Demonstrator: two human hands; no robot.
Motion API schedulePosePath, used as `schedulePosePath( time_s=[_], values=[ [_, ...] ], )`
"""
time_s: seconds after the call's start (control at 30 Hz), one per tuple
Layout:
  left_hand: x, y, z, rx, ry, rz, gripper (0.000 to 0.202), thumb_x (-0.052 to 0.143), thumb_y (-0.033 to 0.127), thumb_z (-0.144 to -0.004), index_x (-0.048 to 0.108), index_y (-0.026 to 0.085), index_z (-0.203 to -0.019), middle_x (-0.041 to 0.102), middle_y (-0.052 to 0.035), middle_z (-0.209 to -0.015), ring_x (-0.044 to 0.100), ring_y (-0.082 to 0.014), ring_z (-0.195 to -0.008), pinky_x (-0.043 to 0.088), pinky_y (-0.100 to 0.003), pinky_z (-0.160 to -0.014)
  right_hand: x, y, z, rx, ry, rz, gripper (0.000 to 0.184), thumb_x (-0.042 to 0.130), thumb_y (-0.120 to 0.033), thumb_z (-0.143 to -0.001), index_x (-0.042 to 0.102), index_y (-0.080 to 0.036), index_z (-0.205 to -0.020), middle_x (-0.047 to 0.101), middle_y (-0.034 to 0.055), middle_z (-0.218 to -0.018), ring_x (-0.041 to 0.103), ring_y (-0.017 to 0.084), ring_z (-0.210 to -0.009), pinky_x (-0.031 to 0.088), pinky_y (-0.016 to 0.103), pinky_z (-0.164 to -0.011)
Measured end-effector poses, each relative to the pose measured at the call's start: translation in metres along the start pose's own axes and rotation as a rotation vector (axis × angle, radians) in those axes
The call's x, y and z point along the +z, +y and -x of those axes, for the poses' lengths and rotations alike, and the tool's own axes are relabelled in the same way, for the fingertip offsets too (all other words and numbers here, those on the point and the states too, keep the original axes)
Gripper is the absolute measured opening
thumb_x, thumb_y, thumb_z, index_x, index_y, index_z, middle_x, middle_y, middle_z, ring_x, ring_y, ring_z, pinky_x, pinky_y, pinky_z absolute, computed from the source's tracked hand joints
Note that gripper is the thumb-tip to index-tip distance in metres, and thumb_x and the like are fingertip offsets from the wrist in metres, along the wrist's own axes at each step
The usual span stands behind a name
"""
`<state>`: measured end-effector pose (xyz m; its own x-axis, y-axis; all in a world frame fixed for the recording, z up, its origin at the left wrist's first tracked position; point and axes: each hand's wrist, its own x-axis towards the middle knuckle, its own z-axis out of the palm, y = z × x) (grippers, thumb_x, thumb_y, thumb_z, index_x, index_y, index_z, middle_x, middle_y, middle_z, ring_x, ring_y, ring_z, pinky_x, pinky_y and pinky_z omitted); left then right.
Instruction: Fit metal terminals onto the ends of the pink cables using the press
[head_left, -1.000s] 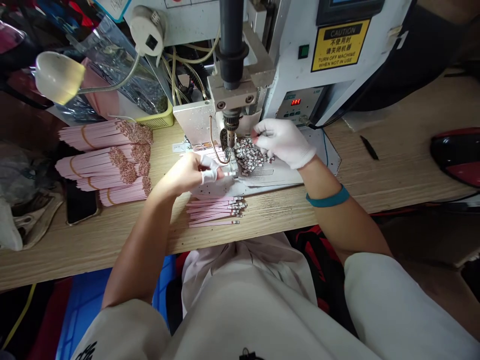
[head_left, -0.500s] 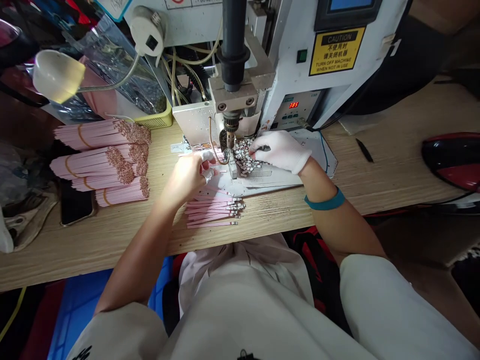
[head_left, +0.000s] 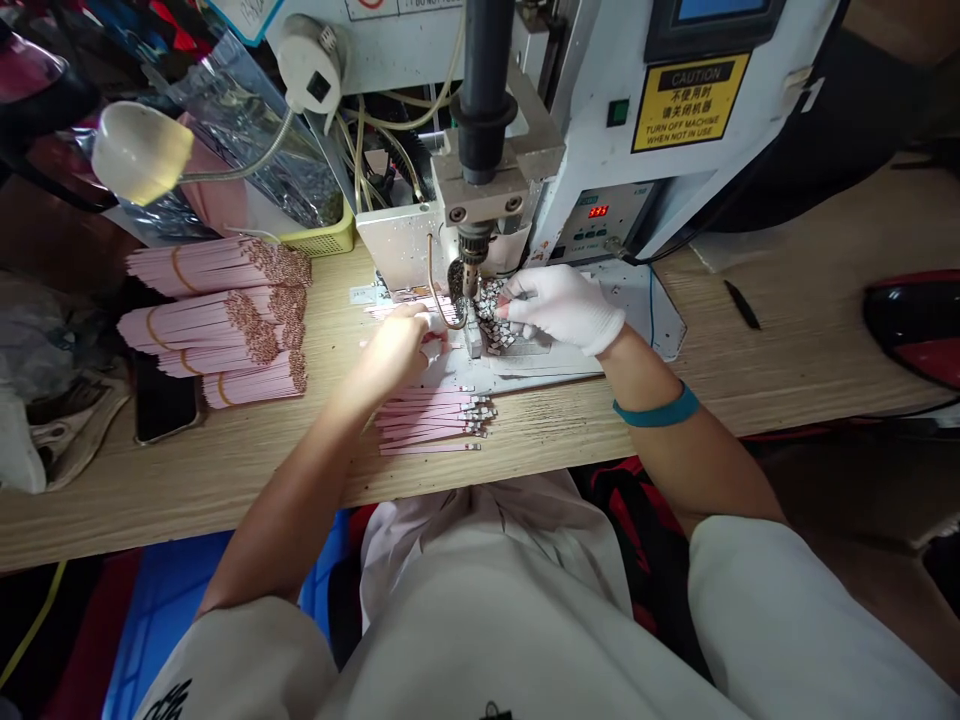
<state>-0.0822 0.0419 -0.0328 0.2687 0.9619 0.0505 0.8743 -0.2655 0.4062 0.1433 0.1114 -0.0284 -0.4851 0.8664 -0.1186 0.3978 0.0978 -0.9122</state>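
My left hand (head_left: 401,345), with white covers on some fingertips, is closed beside the small metal block (head_left: 472,338) under the machine's press head (head_left: 470,270). Its fingers pinch what looks like a thin pink wire, mostly hidden by the hand. My right hand (head_left: 566,308) wears a white glove with bare fingertips. Thumb and finger are drawn together at the pile of small silvery-white pieces (head_left: 496,325); whatever is between them is too small to make out. Nearer the table edge lie several pink wires with pieces on their ends (head_left: 431,418).
Banded bundles of pink wires (head_left: 202,330) are stacked at the left, beside a phone (head_left: 165,400). A lamp (head_left: 142,155) leans over a yellow basket (head_left: 319,238). The machine's control box (head_left: 604,220) stands behind my right hand. A dark pointed object (head_left: 742,305) lies farther right.
My left hand has moved closer to the metal block. My right hand's fingers have drawn together at the pile. The red display reading has changed, and the view has shifted slightly.
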Motion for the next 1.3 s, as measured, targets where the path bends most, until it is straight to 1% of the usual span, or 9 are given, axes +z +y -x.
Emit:
schedulePosePath(
  time_s=[0.13,0.23,0.4,0.53,0.7,0.87,0.97,1.1,1.3],
  values=[
    [-0.003,0.000,-0.001,-0.028,0.016,0.082,0.021,0.054,0.027,-0.079,0.070,0.013,-0.083,0.069,-0.0087,-0.079,0.059,-0.0194,-0.071,0.043,-0.029,-0.067,0.013,-0.002,0.001,0.028,-0.102,-0.359,0.008,0.070,-0.010,-0.078,0.064,-0.014,-0.081,0.061,0.0012,-0.066,0.053,0.010,-0.051,0.046,0.023,-0.045],
    [-0.006,0.001,-0.001,-0.052,0.048,0.167,0.021,0.055,0.029,-0.080,0.069,0.014,-0.083,0.070,-0.0068,-0.077,0.059,-0.0172,-0.069,0.042,-0.026,-0.065,0.019,-0.004,-0.001,0.051,-0.135,-0.466,0.013,0.071,-0.006,-0.077,0.063,-0.014,-0.084,0.061,0.0007,-0.067,0.052,0.008,-0.048,0.044,0.020,-0.041],
    [-0.008,0.000,-0.001,-0.073,0.110,0.280,0.021,0.058,0.031,-0.077,0.068,0.014,-0.080,0.069,-0.0055,-0.074,0.058,-0.0164,-0.068,0.042,-0.025,-0.064,0.024,-0.009,-0.002,0.090,-0.149,-0.471,0.016,0.064,0.000,-0.078,0.059,-0.015,-0.081,0.057,-0.0012,-0.062,0.047,0.007,-0.044,0.035,0.018,-0.035],
    [-0.009,-0.001,-0.001,-0.088,0.128,0.338,0.025,0.058,0.035,-0.077,0.070,0.013,-0.083,0.068,-0.0041,-0.072,0.057,-0.0155,-0.065,0.042,-0.025,-0.062,0.026,-0.013,0.000,0.077,-0.139,-0.429,0.014,0.062,-0.002,-0.080,0.059,-0.016,-0.080,0.055,-0.0023,-0.058,0.047,0.007,-0.044,0.033,0.018,-0.035],
    [-0.007,-0.004,0.000,-0.073,0.047,0.527,0.030,0.065,0.040,-0.077,0.073,0.013,-0.085,0.071,-0.0059,-0.079,0.060,-0.0176,-0.071,0.045,-0.026,-0.065,0.028,-0.013,0.000,0.085,-0.133,-0.430,0.016,0.064,-0.001,-0.080,0.058,-0.016,-0.079,0.054,-0.0024,-0.057,0.047,0.008,-0.042,0.033,0.018,-0.034],
    [-0.006,-0.002,-0.001,-0.037,0.013,0.525,0.024,0.062,0.035,-0.078,0.069,0.012,-0.074,0.067,-0.0045,-0.073,0.057,-0.0153,-0.067,0.043,-0.025,-0.063,0.028,-0.011,-0.001,0.086,-0.121,-0.443,0.018,0.063,0.001,-0.078,0.057,-0.016,-0.077,0.055,-0.0023,-0.056,0.049,0.008,-0.043,0.034,0.017,-0.034],
    [-0.005,0.000,-0.004,-0.091,-0.017,0.560,0.020,0.061,0.031,-0.075,0.068,0.013,-0.070,0.063,-0.0025,-0.066,0.053,-0.0133,-0.061,0.040,-0.023,-0.057,0.028,-0.011,-0.002,0.090,-0.123,-0.443,0.018,0.060,0.001,-0.079,0.057,-0.016,-0.078,0.057,-0.0014,-0.056,0.050,0.008,-0.043,0.034,0.017,-0.033],
    [0.000,-0.006,-0.009,-0.181,-0.056,0.705,0.020,0.064,0.032,-0.069,0.070,0.013,-0.073,0.061,-0.0011,-0.066,0.049,-0.0109,-0.059,0.039,-0.022,-0.055,0.028,-0.010,-0.002,0.083,-0.134,-0.438,0.016,0.061,0.000,-0.079,0.058,-0.016,-0.079,0.056,-0.0012,-0.058,0.050,0.008,-0.044,0.035,0.017,-0.034],
    [0.005,-0.016,-0.016,-0.219,-0.122,0.828,0.019,0.068,0.030,-0.065,0.069,0.012,-0.070,0.056,0.0008,-0.062,0.046,-0.0094,-0.057,0.037,-0.021,-0.053,0.027,-0.008,-0.003,0.066,-0.146,-0.427,0.015,0.062,-0.003,-0.080,0.058,-0.017,-0.080,0.055,-0.0017,-0.058,0.049,0.009,-0.045,0.035,0.018,-0.034]
  ],
)
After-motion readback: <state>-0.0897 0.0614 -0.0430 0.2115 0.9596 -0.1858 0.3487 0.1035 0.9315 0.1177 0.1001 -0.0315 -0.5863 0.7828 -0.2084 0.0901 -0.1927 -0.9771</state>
